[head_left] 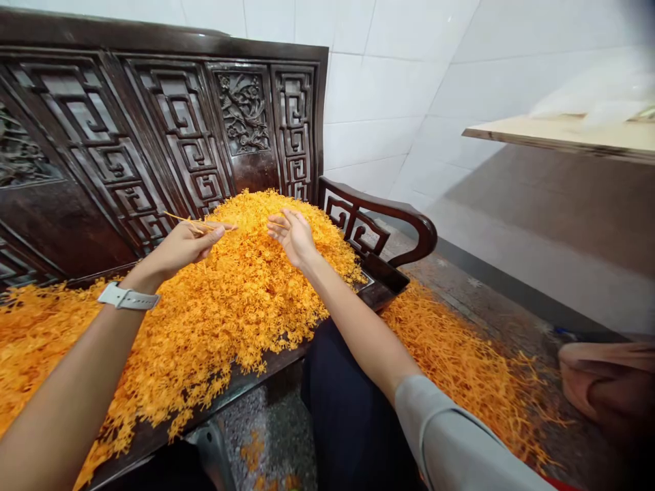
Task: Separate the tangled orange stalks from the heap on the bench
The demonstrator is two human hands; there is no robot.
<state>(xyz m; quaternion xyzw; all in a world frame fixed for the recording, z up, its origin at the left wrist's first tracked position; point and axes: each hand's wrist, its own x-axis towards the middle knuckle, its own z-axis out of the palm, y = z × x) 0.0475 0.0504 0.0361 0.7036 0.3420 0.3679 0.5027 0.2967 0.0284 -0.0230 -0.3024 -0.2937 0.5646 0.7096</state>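
My left hand (pixel 190 242), with a pale watch strap on its wrist, pinches several thin orange plastic stems (pixel 184 219) between thumb and fingers. The stems point out to the left, and their other ends reach past my fingertips. To its right, my right hand (pixel 294 236) hovers over the heap with its fingers stretched and slightly apart. A narrow orange strip shows by those fingers; whether they grip it is unclear. Below both hands lies a big heap of small orange plastic flower-like pieces (pixel 256 279), spread along the seat of a dark carved wooden bench (pixel 245 385).
The bench's carved back (pixel 215 51) rises behind the heap, and its curved armrest (pixel 409 221) stands at the right. Loose orange stems (pixel 460 348) are piled on the floor beside it. A wooden board (pixel 557 136) juts out at upper right. A reddish-brown bag-like thing (pixel 598 375) sits lower right.
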